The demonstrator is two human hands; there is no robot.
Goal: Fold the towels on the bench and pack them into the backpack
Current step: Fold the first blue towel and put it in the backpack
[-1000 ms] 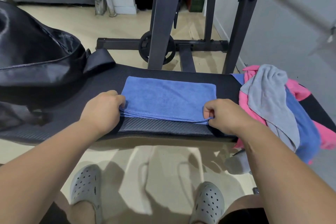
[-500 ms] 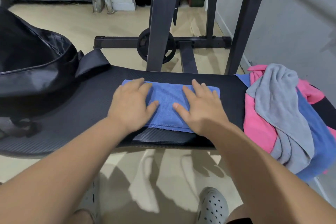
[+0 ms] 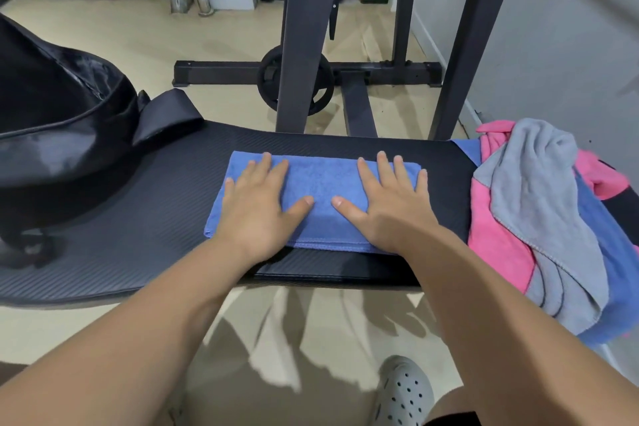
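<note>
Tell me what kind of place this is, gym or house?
Probably a home gym corner: a padded black bench, a steel rack frame standing behind it, and a weight plate at the frame's base on a plain room floor.

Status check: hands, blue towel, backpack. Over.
Left hand and right hand flat, pressing the folded blue towel on the bench. The backpack sits at bench's left end, nothing seen blocking. Unfolded pile of pink, grey, blue towels at right.
</note>
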